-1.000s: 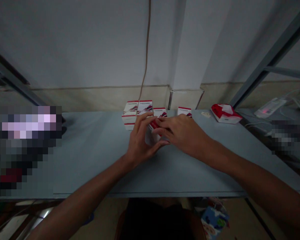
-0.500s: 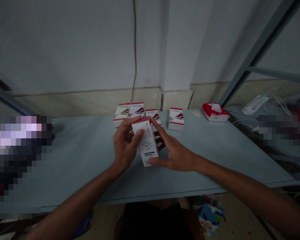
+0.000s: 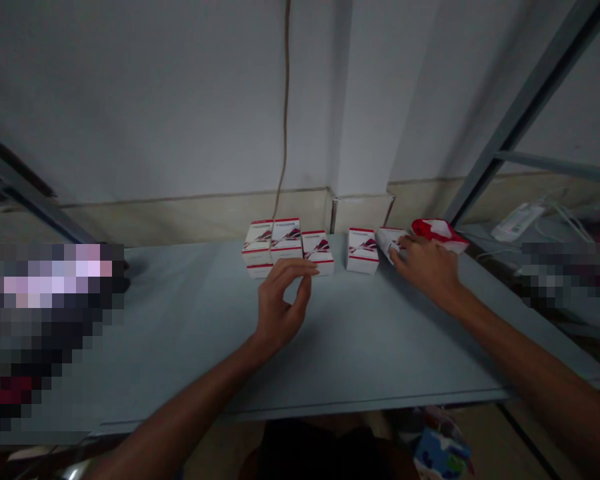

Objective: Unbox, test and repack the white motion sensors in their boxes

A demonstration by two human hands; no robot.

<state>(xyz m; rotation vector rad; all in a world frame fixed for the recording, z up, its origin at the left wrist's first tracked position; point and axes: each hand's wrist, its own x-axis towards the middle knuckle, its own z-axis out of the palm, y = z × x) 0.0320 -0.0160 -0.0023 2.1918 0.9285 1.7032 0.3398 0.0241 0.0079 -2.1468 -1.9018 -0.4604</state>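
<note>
My right hand (image 3: 430,267) reaches to the right side of the table, its fingers round a small white and red box (image 3: 390,235). Part of that box is hidden under the fingers. Just left of it stands a similar box (image 3: 363,250) with a dark red pattern. My left hand (image 3: 283,300) hovers over the table with nothing in it, fingers curved and the thumb apart. Beyond that hand are more such boxes: one (image 3: 317,250) behind the fingertips, and two side by side, a right one (image 3: 286,235) and a left one (image 3: 258,238).
A red and white tissue pack (image 3: 437,230) lies beside my right hand. A white power strip (image 3: 519,220) with cables is at the far right. A metal post (image 3: 520,107) rises at the table's right. Pixelated patches cover the far left and right. A cord (image 3: 286,100) hangs on the wall.
Both hands held the box at the middle. My right hand has carried it right, beside the standing box. My left hand has let go. The view has shifted slightly.
</note>
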